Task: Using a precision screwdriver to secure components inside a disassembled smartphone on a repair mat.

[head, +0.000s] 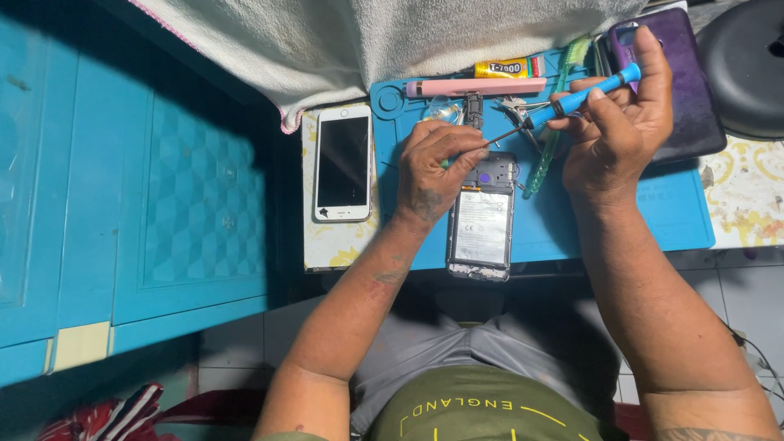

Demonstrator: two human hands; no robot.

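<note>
Screwdriver (572, 100) with a blue handle sits in my right hand (616, 135); the fingers are closed around the handle and the thumb presses on its top end. The thin shaft goes down and to the left, toward my left hand (433, 167). The left fingers are pinched together at the tip of the shaft, just over the top part of an opened phone (482, 216). I cannot tell if they hold a small part there. The phone lies with its back off and its battery showing, on a blue mat (678, 216), partly over the near edge. Behind the hands lie a pink tool (478, 86), tweezers (514, 110) and a yellow glue tube (506, 68). A white phone (343, 163) lies left of the mat, screen up. A purple phone case (686, 82) is under my right hand. A white towel (367, 41) hangs behind.
</note>
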